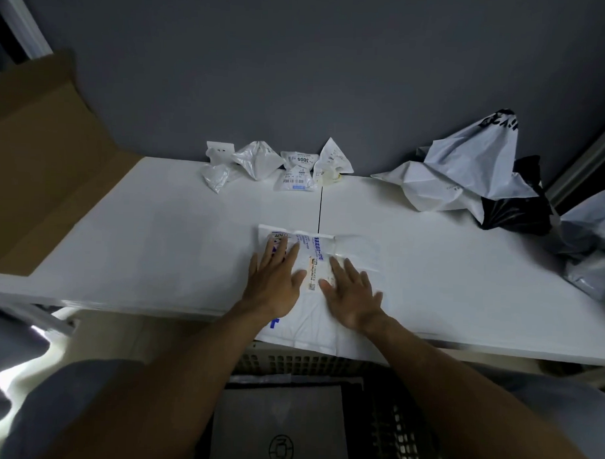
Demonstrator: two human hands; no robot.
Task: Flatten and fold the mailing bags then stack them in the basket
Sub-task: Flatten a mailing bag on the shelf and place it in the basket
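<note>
A white mailing bag (357, 252) with blue print and a shipping label lies flat on the white table (157, 231), its near end hanging over the front edge. My left hand (275, 274) presses flat on the bag's left half, fingers straight. My right hand (352, 289) presses flat on its right half, fingers spread. Below the table edge stands a dark perforated basket (400, 435) with a grey folded bag (280, 427) lying in it.
Several small folded white bags (276, 165) sit at the back by the grey wall. A heap of crumpled white, black and grey mailing bags (484, 180) fills the right side. An open cardboard box (39, 151) stands at the left.
</note>
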